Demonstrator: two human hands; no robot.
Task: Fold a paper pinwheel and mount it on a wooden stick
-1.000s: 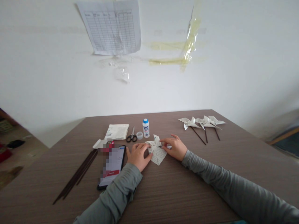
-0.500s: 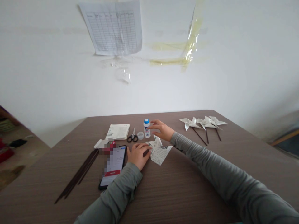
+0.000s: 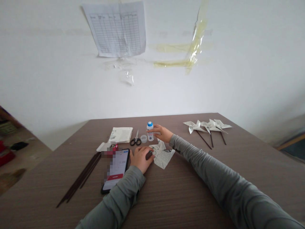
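Observation:
My left hand [image 3: 141, 159] rests on the table with fingers curled, its fingertips and thumb closed on the left edge of a folded newsprint pinwheel [image 3: 164, 158]. The pinwheel lies flat, partly hidden by that hand. Beyond it stands a white glue bottle [image 3: 150, 136], upright, with a blue top. My right hand [image 3: 164, 133] is at the bottle's right side. Its fingers are stretched out and apart, reaching across the bottle, with the thumb below. A small clear cap [image 3: 143, 138] and black-handled scissors [image 3: 135, 141] lie left of the bottle.
A stack of newsprint squares [image 3: 121, 135] lies at the back left. Nearer are a phone [image 3: 119, 165] showing a timer, a red-and-white packet [image 3: 107, 147] and several dark sticks [image 3: 81, 178]. Three finished pinwheels [image 3: 211, 125] on sticks lie at the back right. A wall stands behind the table [image 3: 181, 197].
My right hand has moved left, bringing its fingers from beside the glue bottle to across it. My left hand and the pinwheel stay in place.

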